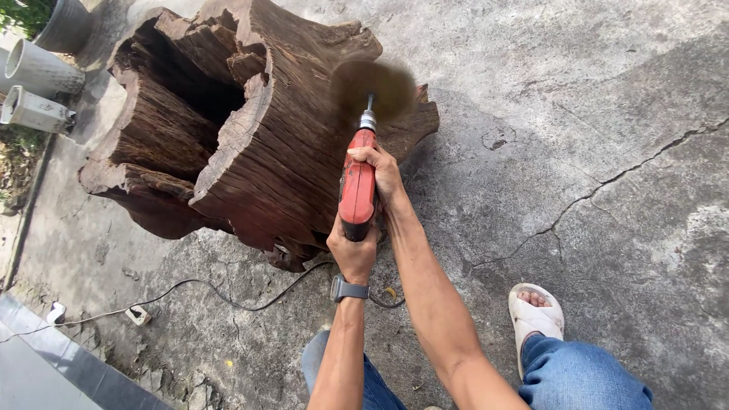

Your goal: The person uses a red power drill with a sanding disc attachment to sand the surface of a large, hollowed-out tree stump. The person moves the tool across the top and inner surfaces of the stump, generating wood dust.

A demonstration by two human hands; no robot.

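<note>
- Head view: right hand [385,173] grips the red drill [358,186] near its front.
- Left hand [353,250] closes around its rear.
- Beyond both, a blurred brush [372,87] meets the hollow stump [250,129].

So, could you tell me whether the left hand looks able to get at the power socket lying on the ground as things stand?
Probably not without letting go and stooping: the left hand is wrapped round the rear of the red drill, while the socket lies on the concrete well off to the left, with nothing between them.
</note>
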